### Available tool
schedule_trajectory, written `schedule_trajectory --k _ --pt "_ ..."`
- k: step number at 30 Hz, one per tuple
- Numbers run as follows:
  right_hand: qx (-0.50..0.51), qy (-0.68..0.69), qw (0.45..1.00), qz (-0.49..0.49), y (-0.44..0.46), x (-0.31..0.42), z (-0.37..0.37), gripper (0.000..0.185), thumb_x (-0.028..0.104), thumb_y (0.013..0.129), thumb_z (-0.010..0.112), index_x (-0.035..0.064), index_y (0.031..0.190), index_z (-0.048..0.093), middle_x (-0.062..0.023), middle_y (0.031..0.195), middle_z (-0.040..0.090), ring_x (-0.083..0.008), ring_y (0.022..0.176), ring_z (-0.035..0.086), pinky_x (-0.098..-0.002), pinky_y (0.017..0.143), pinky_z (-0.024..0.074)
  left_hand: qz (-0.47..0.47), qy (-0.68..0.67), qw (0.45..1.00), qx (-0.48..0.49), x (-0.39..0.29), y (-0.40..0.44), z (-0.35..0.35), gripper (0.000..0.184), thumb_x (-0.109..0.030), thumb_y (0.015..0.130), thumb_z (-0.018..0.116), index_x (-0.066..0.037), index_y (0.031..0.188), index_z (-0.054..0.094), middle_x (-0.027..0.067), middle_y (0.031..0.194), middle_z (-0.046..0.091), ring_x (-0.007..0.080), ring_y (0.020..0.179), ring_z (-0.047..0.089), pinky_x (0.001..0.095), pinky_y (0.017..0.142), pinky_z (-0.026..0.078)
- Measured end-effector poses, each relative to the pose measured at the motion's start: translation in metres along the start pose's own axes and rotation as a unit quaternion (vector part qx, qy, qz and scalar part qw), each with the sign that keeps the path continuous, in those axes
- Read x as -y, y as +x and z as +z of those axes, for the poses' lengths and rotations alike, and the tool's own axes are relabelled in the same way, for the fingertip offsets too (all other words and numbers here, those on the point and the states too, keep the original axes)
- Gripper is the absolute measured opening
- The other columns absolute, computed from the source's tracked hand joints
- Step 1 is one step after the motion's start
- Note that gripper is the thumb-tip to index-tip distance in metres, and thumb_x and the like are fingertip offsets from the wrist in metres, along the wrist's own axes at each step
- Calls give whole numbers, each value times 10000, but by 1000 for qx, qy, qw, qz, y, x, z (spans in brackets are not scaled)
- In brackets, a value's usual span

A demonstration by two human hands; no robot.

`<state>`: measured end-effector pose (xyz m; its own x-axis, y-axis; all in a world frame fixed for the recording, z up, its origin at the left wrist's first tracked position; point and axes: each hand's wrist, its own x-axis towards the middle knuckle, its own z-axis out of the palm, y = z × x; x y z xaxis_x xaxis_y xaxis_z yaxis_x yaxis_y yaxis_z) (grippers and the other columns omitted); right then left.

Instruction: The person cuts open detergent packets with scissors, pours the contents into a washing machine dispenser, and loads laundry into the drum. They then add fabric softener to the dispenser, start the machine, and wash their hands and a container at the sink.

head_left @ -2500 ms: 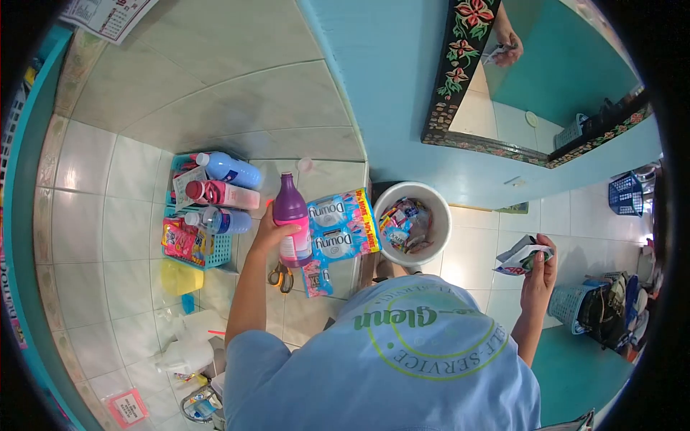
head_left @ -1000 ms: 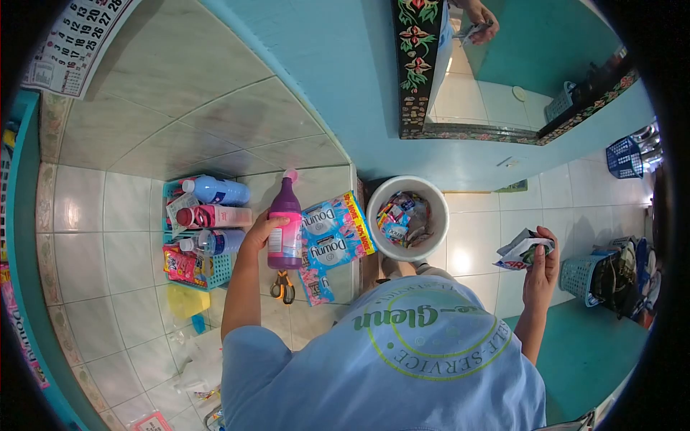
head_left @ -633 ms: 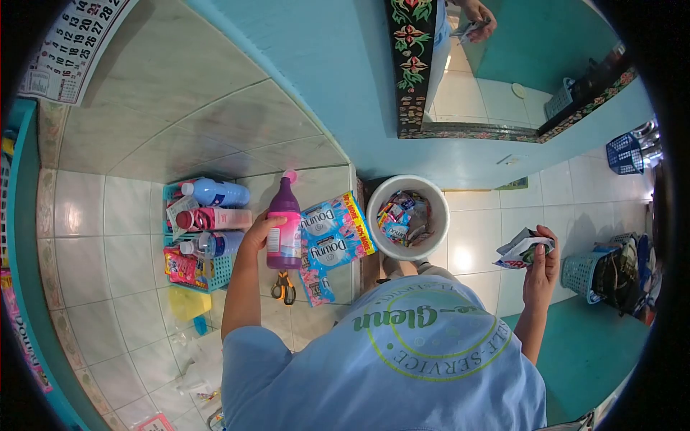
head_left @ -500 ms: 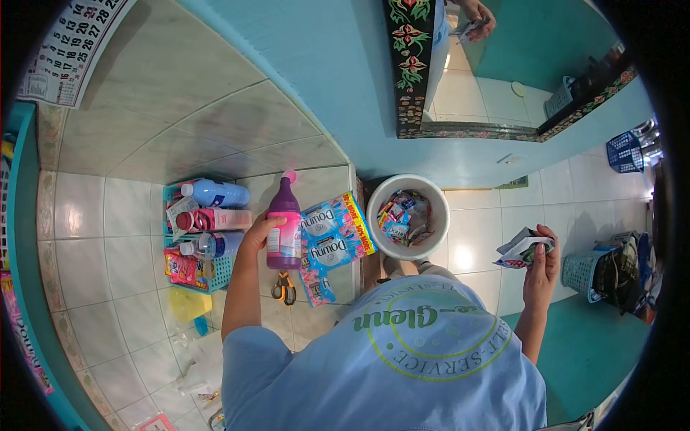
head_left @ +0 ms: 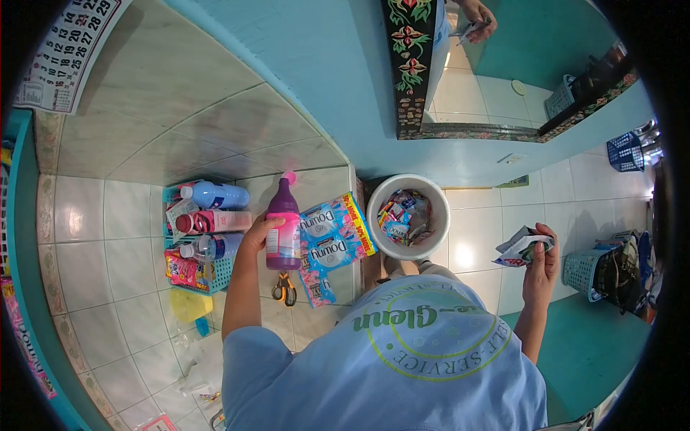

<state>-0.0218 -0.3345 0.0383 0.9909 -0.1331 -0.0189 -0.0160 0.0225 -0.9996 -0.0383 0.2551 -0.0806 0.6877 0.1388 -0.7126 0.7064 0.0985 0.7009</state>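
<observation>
So compared with a couple of seconds back, the main thing that's moved is the purple bottle (head_left: 282,241): its mouth was clear of the pink cap (head_left: 290,177), and now the two line up, cap showing right at the tip. Can't tell if they actually touch. Your left hand (head_left: 260,231) has its fingers wrapped around the bottle's side, toward the right edge of the worktop (head_left: 129,258), just beside the blue Downy packs (head_left: 327,251). Whether the base is resting down or lifted, I can't tell. The scissors (head_left: 285,290) lie just on your side of it. Your right hand (head_left: 540,269) is out past that right edge, fingers pinching a crumpled packet (head_left: 519,248), about the same as then. So yeah, both hands are occupied. The white bucket (head_left: 443,215) with wrappers in it sits between them, just beside the edge, and the teal baskets (head_left: 221,276) are left of the bottle.
</observation>
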Motion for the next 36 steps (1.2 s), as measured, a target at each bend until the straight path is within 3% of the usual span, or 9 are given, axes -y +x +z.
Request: schedule_trajectory --k 8,21,24,33,36 --pt "9 14 1000 13 4 -10 -5 321 199 952 483 20 1218 471 -90 1229 505 -129 1056 509 -264 919 397 2 0 1000 5 -2 -3 1 523 -213 685 748 -42 1134 540 81 1014 618 194 892 606 351 799 505" --pt "5 16 1000 -3 6 -3 2 313 191 950 488 17 1211 483 -75 1077 569 -108 970 531 -247 876 408 5 3 1000 13 6 6 -2 565 -203 672 756 -59 1166 524 71 1051 607 195 957 583 350 859 471" --pt "8 15 1000 -1 6 -1 3 316 195 950 492 18 1210 485 -68 1074 572 -104 968 534 -243 871 409 79 22 997 0 12 8 -2 564 -236 677 747 -61 1165 524 56 1039 613 176 918 590 333 822 476" --pt "14 14 1000 -8 4 3 5 324 212 949 498 21 1210 485 -61 1074 571 -104 967 537 -240 864 414 263 -6 963 -55 1 -15 9 708 -89 620 800 -65 1219 424 64 1073 573 167 1002 555 318 900 442" --pt "24 21 999 -7 2 5 7 324 210 951 494 21 1214 481 -60 1075 569 -106 971 535 -242 866 414 376 32 906 -191 -9 -22 11 784 -131 600 825 -42 1244 388 82 1118 537 178 1001 547 323 891 446"
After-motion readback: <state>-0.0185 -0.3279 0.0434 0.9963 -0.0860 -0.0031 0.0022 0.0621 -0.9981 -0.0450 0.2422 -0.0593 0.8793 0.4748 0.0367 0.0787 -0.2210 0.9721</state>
